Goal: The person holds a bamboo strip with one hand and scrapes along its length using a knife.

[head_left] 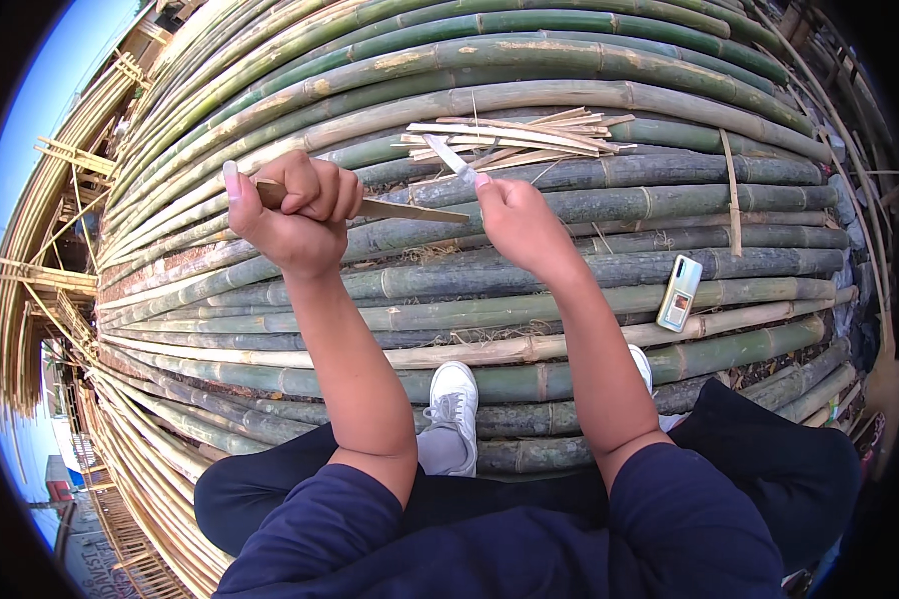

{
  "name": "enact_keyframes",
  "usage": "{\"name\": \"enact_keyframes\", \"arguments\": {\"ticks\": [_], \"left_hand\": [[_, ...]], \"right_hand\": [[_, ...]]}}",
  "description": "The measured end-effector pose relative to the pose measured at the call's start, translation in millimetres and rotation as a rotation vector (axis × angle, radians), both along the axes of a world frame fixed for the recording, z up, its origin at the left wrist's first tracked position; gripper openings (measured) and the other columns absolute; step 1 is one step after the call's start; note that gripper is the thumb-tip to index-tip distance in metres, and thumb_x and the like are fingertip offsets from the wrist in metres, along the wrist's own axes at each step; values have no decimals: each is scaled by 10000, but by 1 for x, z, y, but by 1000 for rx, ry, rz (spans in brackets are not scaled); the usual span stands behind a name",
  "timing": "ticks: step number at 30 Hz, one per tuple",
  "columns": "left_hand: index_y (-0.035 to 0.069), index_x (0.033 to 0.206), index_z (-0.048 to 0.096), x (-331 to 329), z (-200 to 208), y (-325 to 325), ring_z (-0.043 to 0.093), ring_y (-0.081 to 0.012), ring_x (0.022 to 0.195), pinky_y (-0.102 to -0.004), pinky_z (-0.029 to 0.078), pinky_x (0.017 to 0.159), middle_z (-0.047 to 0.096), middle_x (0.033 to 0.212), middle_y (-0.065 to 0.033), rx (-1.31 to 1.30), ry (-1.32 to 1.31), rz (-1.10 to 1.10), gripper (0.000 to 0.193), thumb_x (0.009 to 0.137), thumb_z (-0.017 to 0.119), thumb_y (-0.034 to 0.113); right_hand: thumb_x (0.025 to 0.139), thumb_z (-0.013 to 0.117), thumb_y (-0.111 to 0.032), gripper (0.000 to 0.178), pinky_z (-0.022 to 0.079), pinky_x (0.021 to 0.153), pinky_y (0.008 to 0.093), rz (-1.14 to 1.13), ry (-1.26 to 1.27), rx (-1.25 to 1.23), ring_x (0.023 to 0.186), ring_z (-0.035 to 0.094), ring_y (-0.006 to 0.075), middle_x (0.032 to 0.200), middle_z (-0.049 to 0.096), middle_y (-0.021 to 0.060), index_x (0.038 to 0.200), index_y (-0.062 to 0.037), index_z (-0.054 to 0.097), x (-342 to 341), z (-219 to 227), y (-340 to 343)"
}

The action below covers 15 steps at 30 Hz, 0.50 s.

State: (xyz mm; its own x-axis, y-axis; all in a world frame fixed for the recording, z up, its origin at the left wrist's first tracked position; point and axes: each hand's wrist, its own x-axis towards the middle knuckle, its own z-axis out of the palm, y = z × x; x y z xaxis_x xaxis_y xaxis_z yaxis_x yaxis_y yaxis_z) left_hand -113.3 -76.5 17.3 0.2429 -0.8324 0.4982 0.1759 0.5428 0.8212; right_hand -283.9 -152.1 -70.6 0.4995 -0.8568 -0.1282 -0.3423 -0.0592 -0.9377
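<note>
My left hand (295, 205) is closed around a flat tan bamboo strip (405, 210), thumb pointing up. One end of the strip shows behind the thumb, and the longer part runs right to a tapered tip. In my right hand (524, 222) is a knife (451, 157), its pale blade pointing up and left. The handle is mostly hidden by the fingers. The strip's tip lies just left of that hand, and a gap between them shows. Beyond the knife, a small pile of split bamboo strips (539, 135) rests on the poles.
Long green and grey bamboo poles (569, 205) lie side by side beneath me. A light-coloured phone (679, 293) sits on them at the right, below a single loose strip (733, 195). My white shoe (453, 414) stands on the near poles. Bundled thin bamboo (20, 319) stands far left.
</note>
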Motion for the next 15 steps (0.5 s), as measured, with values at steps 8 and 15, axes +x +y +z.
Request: {"name": "enact_keyframes", "arguments": {"ticks": [8,15], "left_hand": [[155,544,232,7,-3,-4,95,-92,379,-269,99,381,161,426,39,-46,61,47,583,847,289,650],[149,528,230,16,-5,-1,86,-81,366,-256,99,370,159,415,42,-49,148,90,573,855,280,617]], "right_hand": [[933,429,-246,376,433,584,489,0,-159,-189,624,534,458,642,547,277,709,42,520,47,-10,59],[931,421,-246,369,490,621,480,-51,216,-308,679,602,431,706,607,261,756,37,580,60,-123,27]]}}
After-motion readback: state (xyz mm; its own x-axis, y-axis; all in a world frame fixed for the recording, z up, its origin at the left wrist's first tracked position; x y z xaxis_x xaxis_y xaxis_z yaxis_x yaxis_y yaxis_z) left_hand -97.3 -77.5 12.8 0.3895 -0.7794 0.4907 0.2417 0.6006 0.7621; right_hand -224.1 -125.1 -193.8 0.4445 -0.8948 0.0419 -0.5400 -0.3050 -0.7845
